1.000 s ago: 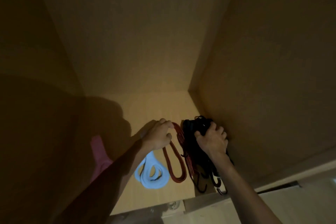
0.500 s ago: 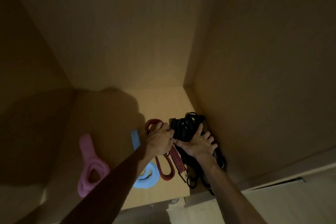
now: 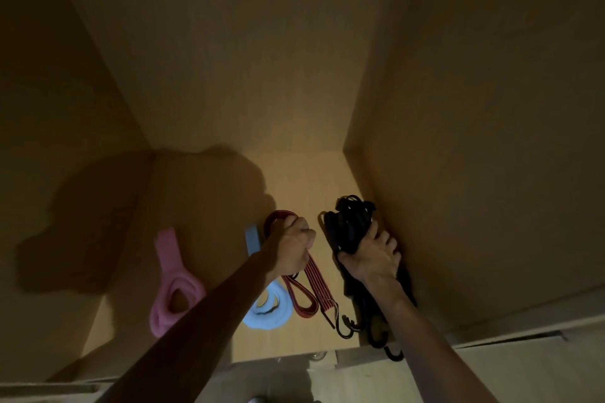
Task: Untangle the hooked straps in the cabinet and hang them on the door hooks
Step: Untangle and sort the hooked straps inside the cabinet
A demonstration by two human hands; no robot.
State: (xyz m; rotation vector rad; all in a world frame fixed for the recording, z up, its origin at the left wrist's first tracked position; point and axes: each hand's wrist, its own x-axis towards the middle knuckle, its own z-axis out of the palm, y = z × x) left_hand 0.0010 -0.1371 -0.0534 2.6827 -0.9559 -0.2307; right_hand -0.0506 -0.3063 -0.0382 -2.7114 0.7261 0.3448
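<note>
A person reaches both bare arms into a dim wooden cabinet [image 3: 458, 173], where hooked straps lie on the cabinet floor [image 3: 311, 180] toward the right wall. The left grip [image 3: 291, 249] is closed round the red straps [image 3: 317, 285]. A dark red loop shows beyond the knuckles on the far side, and a striped length runs out toward the near edge, ending in a dark hook [image 3: 331, 321] that rests on the floor. The right grip [image 3: 376, 258] is clamped on the black strap bundle [image 3: 348, 226], fingers curled round its near part. The coiled mass stands up just past the fingertips, close against the right wall. More black lengths trail under the wrist to the near edge, where two black hooks [image 3: 347, 329] lie. Half a second earlier the two hands were pressed together at the black bundle, the red straps lying against it. Now the hands are apart, a strip of bare floor shows between them, and the red straps sit clear of the black ones. Left of the red straps a light blue band [image 3: 268, 307] lies partly under the left forearm. Farther left, in shadow, lies a pink band [image 3: 173, 285].
</note>
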